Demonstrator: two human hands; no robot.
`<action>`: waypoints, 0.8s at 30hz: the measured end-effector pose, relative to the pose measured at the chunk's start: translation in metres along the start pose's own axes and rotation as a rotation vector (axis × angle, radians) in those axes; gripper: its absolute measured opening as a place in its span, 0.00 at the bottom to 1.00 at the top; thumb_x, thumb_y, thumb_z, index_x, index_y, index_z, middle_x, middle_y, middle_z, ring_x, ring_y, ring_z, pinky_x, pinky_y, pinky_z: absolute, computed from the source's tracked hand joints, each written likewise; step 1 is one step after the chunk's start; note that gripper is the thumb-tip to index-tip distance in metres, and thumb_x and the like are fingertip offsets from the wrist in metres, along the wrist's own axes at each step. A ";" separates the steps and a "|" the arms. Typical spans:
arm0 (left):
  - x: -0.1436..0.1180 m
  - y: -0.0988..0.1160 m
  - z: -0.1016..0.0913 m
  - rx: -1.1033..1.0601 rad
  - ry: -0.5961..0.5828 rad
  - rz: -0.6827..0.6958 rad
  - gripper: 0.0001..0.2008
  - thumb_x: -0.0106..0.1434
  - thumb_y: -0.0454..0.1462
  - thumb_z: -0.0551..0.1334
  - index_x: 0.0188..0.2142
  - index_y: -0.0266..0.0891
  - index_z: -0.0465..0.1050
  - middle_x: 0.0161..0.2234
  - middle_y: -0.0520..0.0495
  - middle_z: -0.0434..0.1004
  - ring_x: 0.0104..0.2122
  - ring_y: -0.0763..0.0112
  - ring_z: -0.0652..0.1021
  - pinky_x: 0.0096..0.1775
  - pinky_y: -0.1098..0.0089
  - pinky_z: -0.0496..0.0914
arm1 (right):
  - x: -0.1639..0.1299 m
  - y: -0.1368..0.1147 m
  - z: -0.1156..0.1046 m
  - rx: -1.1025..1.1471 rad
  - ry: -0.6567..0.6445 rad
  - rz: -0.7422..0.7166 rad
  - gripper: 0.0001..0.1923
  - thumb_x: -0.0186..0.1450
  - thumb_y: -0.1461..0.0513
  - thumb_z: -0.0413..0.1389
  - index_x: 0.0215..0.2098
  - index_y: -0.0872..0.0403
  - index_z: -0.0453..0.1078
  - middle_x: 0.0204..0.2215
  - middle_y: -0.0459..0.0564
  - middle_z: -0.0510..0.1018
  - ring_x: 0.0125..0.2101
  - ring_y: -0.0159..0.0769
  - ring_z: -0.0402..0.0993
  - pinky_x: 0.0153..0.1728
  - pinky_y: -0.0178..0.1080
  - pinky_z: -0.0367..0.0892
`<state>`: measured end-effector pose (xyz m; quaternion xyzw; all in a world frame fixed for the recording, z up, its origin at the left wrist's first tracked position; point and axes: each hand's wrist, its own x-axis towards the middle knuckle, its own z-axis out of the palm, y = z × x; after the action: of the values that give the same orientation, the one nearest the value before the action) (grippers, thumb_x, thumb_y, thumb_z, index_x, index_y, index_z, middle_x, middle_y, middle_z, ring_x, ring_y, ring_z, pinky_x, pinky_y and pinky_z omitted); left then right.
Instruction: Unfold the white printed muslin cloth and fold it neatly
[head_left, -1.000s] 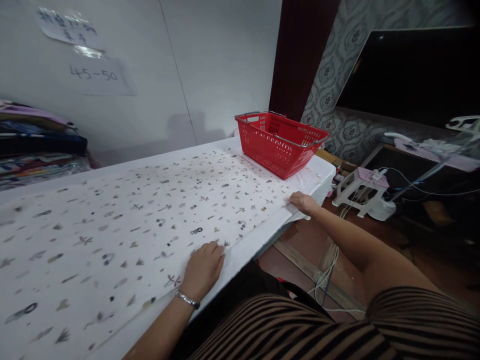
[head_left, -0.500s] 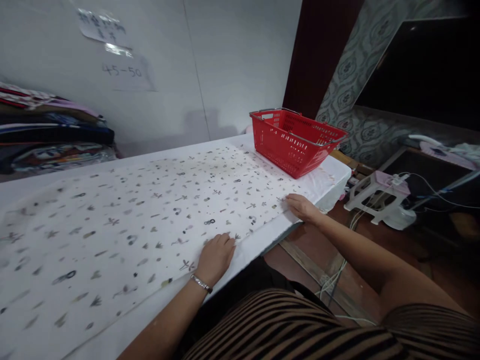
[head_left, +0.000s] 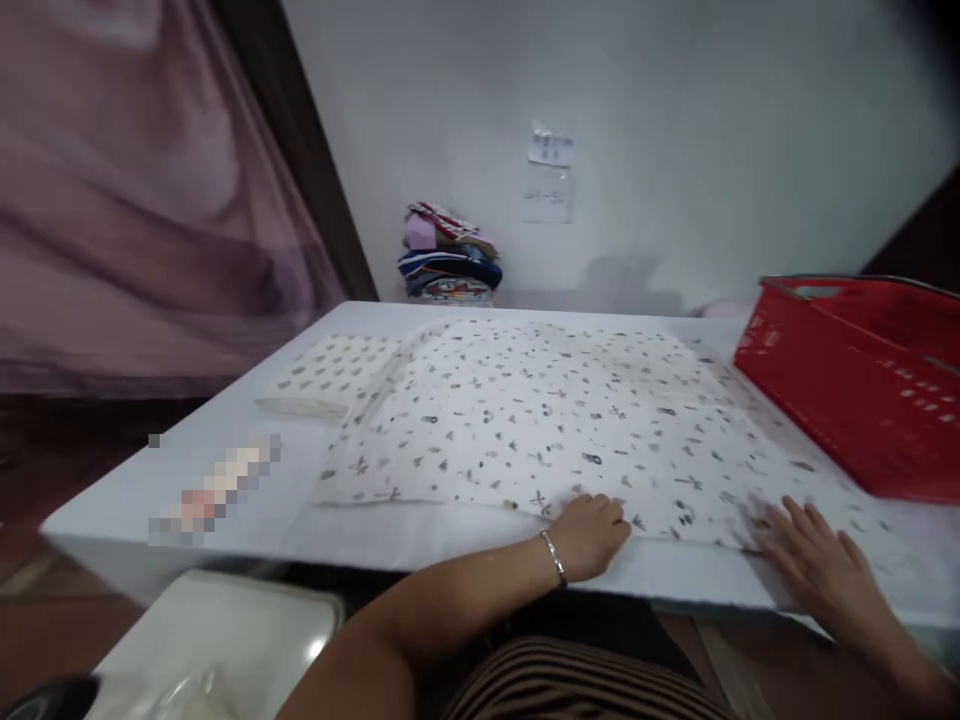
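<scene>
A white printed cloth (head_left: 517,420) with small plant and figure motifs lies spread across the white-covered table (head_left: 420,525). At its near edge, my left hand (head_left: 589,535), with a bracelet at the wrist, has its fingers curled down on the cloth; the fingertips are partly hidden. Farther right along that edge, my right hand (head_left: 814,560) has outstretched, spread fingers, somewhat smeared by motion, over the cloth. A folded cloth with a grey motif (head_left: 330,370) lies beside the left end of the spread one.
A red plastic basket (head_left: 847,385) stands at the right on the cloth. Folded textiles (head_left: 450,265) are stacked by the wall. A blurred-out item (head_left: 214,490) lies at the table's left. Below is a white stool-like surface (head_left: 232,625); a pink curtain (head_left: 150,200) hangs left.
My view has swung left, bringing the curtain, folded cloth and table's left end into sight. My right hand's fingers have spread. My left hand stays at the cloth's near edge.
</scene>
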<state>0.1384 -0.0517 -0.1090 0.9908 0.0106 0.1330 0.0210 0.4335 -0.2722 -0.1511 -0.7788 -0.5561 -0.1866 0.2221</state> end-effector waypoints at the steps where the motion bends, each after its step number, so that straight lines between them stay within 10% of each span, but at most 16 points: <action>1: -0.002 0.001 -0.001 0.004 0.007 0.002 0.05 0.61 0.33 0.56 0.37 0.37 0.68 0.37 0.44 0.70 0.38 0.65 0.68 0.34 0.65 0.64 | 0.009 -0.022 0.000 0.030 -0.055 -0.087 0.25 0.62 0.49 0.46 0.56 0.40 0.64 0.56 0.57 0.66 0.59 0.54 0.55 0.50 0.60 0.59; 4: -0.007 0.003 -0.005 0.001 0.006 0.000 0.07 0.61 0.33 0.56 0.40 0.37 0.68 0.38 0.44 0.70 0.38 0.66 0.69 0.34 0.66 0.63 | 0.033 -0.097 0.001 0.175 -0.179 -0.275 0.29 0.64 0.54 0.48 0.63 0.42 0.51 0.60 0.53 0.60 0.60 0.50 0.52 0.53 0.60 0.58; 9: -0.024 0.000 -0.014 -0.005 0.008 -0.100 0.07 0.64 0.33 0.53 0.39 0.37 0.68 0.38 0.44 0.70 0.40 0.66 0.68 0.38 0.65 0.62 | 0.053 -0.181 0.010 0.382 -0.148 -0.408 0.19 0.65 0.61 0.50 0.55 0.47 0.63 0.50 0.53 0.71 0.53 0.45 0.64 0.51 0.51 0.64; 24: -0.116 -0.052 -0.053 0.015 0.012 -0.511 0.09 0.65 0.34 0.53 0.38 0.38 0.72 0.39 0.46 0.73 0.41 0.65 0.69 0.43 0.64 0.62 | 0.072 -0.225 0.029 0.314 -0.283 -0.420 0.12 0.66 0.60 0.49 0.41 0.54 0.73 0.39 0.55 0.74 0.39 0.42 0.66 0.40 0.44 0.64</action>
<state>0.0120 -0.0002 -0.0906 0.9553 0.2618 0.1292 0.0467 0.2434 -0.1355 -0.1052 -0.6210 -0.7527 -0.0299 0.2165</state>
